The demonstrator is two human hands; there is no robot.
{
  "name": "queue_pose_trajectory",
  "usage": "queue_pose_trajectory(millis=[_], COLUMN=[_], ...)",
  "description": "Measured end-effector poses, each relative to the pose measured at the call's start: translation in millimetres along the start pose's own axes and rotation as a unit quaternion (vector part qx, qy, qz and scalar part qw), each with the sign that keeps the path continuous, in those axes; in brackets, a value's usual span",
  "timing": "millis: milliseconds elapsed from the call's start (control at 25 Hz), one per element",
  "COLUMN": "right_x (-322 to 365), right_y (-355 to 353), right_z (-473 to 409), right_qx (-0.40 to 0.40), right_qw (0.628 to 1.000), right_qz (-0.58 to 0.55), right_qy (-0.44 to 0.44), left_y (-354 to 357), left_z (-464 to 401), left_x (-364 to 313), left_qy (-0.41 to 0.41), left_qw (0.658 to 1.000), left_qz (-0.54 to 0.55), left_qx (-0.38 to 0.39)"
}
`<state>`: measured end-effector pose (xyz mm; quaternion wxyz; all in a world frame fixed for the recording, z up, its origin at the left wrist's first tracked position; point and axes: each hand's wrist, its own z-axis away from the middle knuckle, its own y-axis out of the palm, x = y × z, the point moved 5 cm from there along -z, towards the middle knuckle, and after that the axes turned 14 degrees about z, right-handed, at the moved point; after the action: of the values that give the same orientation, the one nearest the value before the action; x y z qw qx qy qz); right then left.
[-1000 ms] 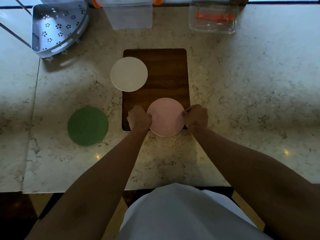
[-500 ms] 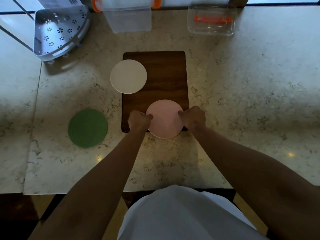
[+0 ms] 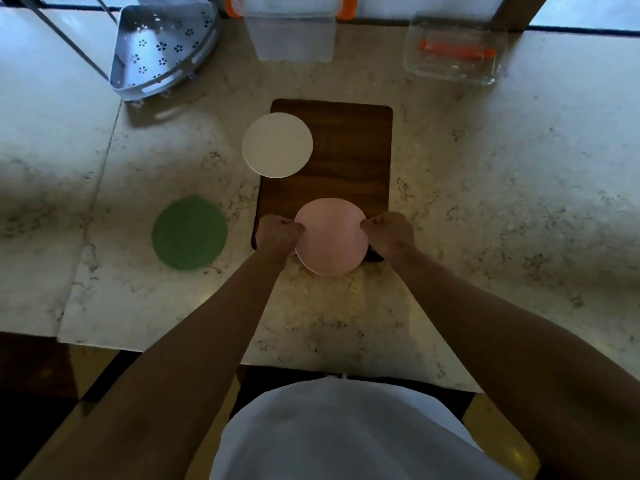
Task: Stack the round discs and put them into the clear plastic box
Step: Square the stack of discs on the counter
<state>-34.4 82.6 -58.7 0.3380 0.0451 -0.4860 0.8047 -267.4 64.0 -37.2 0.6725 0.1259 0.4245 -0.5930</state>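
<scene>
A pink disc (image 3: 330,237) lies at the near end of a dark wooden board (image 3: 346,147), overhanging its front edge. My left hand (image 3: 278,232) pinches the disc's left rim and my right hand (image 3: 389,233) pinches its right rim. A white disc (image 3: 277,144) rests on the board's far left corner, partly over the counter. A green disc (image 3: 189,233) lies flat on the marble counter to the left. A clear plastic box (image 3: 453,50) with an orange piece inside stands at the far right of the counter.
A frosted container (image 3: 292,32) with orange clips stands at the far middle. A grey perforated metal corner rack (image 3: 159,50) sits far left. The counter's front edge (image 3: 346,367) runs just before my body.
Both hands have stayed on the pink disc's rims; its near edge appears slightly raised now. The camera view has shifted a little.
</scene>
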Motion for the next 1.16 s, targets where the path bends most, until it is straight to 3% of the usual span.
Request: queue_pose_trajectory(millis=[360,720,1160], right_x=[92.5,214.4,238.2], right_y=[55.7,140.1,166.8], right_z=[27.8,70.5,67.1], right_qx=[0.033,0.032,0.010], right_qw=[0.997,0.997,0.995], right_qz=[-0.052,0.010,0.096], right_qy=[-0.043,-0.066,-0.022], left_y=[-118.5,-257.5,-282.1], left_z=[-35.7,-109.7,-139.5], left_x=[9.1,33.0,44.7], left_qy=[0.002,-0.024,-0.029], left_qw=[0.998,0.994,0.995], left_qz=[0.054,0.101,0.084], left_qx=[-0.037,0.021,0.043])
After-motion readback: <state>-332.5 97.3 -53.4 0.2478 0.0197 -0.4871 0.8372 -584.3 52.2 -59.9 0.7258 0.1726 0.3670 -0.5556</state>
